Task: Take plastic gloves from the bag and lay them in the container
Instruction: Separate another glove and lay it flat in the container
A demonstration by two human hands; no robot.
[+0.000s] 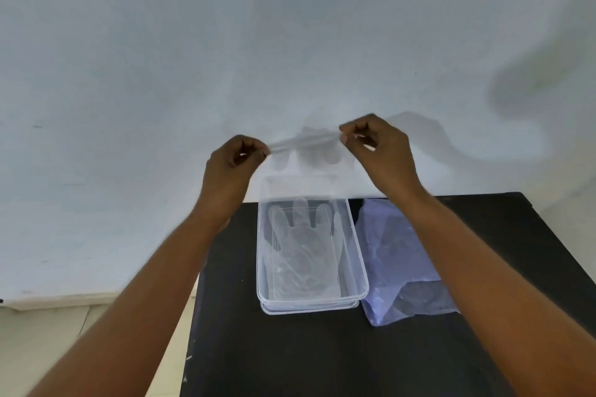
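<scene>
in the middle of the frame both hands are lifted up in front of a pale wall (193,42). the left hand (230,167) is pinched closed on one end of a thin clear plastic glove (306,147), and the right hand (382,151) is pinched closed on the other end. the glove is stretched between the two hands, its edge pulled almost to a line, and its fingers hang down below this line, a little blurred. it is in the air, higher in the frame than the far end of the container.

the container (361,271) is a clear plastic box, long and rectangular, in the lower middle of the frame on a black table (290,358). it seems to stand in a second clear piece of the same shape, maybe its lid; i cannot tell for sure. inside it another clear glove (300,255) lies flat, its fingers pointing to the top of the frame.

just right of the container, touching or almost touching its side, lies the bag (393,267), a wrinkled bluish-purple plastic one. the right forearm crosses over part of it. at the lower left a light floor (64,332) is seen beside the table.
</scene>
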